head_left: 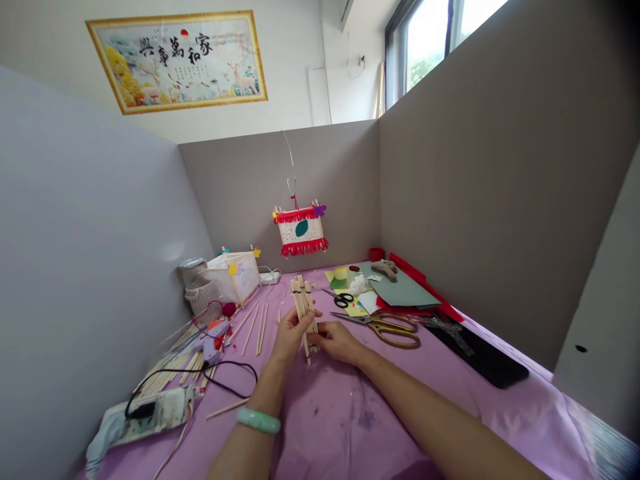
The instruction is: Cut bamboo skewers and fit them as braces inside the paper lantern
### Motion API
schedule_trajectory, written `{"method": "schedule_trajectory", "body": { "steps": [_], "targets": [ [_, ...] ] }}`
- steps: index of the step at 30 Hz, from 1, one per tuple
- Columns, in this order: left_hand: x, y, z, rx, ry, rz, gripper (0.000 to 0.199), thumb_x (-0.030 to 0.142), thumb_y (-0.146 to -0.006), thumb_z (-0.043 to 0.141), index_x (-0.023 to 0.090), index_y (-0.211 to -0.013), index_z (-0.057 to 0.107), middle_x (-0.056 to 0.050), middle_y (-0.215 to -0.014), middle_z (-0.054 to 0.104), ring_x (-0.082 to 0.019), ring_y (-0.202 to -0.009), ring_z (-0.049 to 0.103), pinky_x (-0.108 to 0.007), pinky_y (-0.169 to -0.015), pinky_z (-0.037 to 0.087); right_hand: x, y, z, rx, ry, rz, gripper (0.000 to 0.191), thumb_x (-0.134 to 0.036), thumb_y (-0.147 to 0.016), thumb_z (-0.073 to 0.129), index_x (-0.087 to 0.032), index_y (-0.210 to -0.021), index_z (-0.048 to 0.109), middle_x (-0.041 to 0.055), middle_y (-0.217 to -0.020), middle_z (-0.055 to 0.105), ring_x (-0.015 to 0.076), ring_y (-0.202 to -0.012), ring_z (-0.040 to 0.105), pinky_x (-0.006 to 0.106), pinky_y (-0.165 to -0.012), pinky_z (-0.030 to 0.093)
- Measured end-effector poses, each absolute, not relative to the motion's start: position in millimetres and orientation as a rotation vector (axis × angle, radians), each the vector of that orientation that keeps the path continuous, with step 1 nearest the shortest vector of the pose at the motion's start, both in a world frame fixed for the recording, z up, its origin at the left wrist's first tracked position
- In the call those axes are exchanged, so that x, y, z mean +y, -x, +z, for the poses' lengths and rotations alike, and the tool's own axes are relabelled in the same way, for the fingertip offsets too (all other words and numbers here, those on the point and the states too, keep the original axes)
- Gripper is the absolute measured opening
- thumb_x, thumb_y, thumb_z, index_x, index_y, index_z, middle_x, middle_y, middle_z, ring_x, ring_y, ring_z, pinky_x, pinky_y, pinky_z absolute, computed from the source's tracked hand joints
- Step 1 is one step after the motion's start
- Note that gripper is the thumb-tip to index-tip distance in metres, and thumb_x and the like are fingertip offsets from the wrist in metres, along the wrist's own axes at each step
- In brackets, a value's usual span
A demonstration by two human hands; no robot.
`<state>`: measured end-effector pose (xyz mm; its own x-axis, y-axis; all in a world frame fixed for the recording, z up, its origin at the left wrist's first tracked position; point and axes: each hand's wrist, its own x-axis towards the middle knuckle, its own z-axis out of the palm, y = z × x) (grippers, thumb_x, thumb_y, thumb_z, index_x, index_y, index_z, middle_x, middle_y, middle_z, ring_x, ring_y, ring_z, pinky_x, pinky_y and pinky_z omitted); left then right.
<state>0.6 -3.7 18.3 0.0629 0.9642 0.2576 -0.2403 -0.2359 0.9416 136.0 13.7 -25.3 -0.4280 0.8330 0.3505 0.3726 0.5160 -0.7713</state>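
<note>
Low in the middle of the frame, the left hand (289, 337) wraps its fingers round a bundle of wooden sticks (301, 303); the right hand (337, 342) pinches its lower part (gold-handled scissors (373, 323) lie right of centre).

Grey partition panels box in the workspace: left panel (90, 253) at 9 o'clock, back panel (235, 190) at 12, right panel (500, 200) at 3. Table under purple cloth (345, 447) at 6, wrinkled, dark stains. White wall (293, 53) above, gold-framed picture (177, 63) with calligraphy at 11. Dark-framed window (425, 50) at 1, bright daylight, blurred greenery outside. Streaky bluish surface (616, 437) at 4, unclear if floor.
</note>
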Motion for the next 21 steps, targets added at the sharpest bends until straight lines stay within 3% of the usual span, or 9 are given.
{"method": "schedule_trajectory", "body": {
  "steps": [6,11,14,21],
  "targets": [
    [-6.8,-3.5,16.5,0.873,-1.246,1.406,0.039,0.048,-0.066,0.067,0.013,-0.083,0.063,-0.001,-0.068,0.062,-0.011,-0.054,0.055,-0.023,-0.052,0.043,3.7,-133.1,-22.0,-2.110,0.838,0.826,0.021,-0.035,-0.081,0.057,-0.016,-0.084,0.065,-0.0002,-0.072,0.064,0.0123,-0.061,0.054,0.020,-0.055,0.037],
    [-9.0,-12.1,15.0,0.847,-1.296,1.446,0.037,0.051,-0.068,0.065,0.016,-0.072,0.055,0.006,-0.051,0.045,-0.009,-0.051,0.048,-0.022,-0.057,0.042,-2.2,-127.1,-21.8,-2.286,0.986,0.470,0.024,-0.039,-0.076,0.063,-0.016,-0.081,0.065,0.0018,-0.071,0.065,0.0140,-0.060,0.055,0.022,-0.054,0.035],
    [-10.0,-14.7,16.5,0.822,-1.316,1.463,0.039,0.053,-0.071,0.060,0.018,-0.062,0.045,0.009,-0.045,0.034,-0.006,-0.043,0.037,-0.021,-0.051,0.037,-3.8,-123.5,-21.5,-2.285,1.020,0.402,0.025,-0.039,-0.080,0.059,-0.015,-0.084,0.065,0.0042,-0.075,0.065,0.0148,-0.062,0.056,0.022,-0.056,0.034],
    [-12.7,-14.4,19.6,0.863,-1.362,1.433,0.043,0.048,-0.077,0.056,0.019,-0.050,0.040,0.005,-0.045,0.038,-0.008,-0.045,0.039,-0.022,-0.051,0.037,-4.1,-121.3,-19.6,-2.333,1.031,0.307,0.021,-0.034,-0.084,0.054,-0.016,-0.086,0.063,0.0061,-0.082,0.065,0.0174,-0.072,0.058,0.024,-0.061,0.035]
  ]
}}
